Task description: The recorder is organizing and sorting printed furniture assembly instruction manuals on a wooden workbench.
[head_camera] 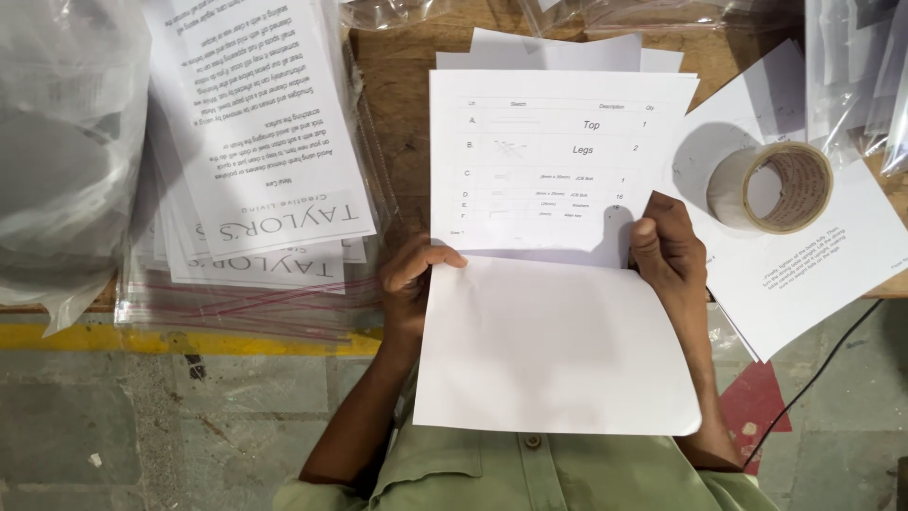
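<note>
A white printed sheet [558, 265], half folded toward the body, is gripped at its crease by the left hand [411, 284] and the right hand [667, 246], both clamped on it. The tape roll [771, 186] lies just right of the sheet on the tabletop [402, 85].

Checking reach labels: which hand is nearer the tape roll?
Right. The right hand pinches the folded sheet's right edge, just left of and below the tape roll, not touching it. The left hand holds the sheet's left edge, farther away.
</note>
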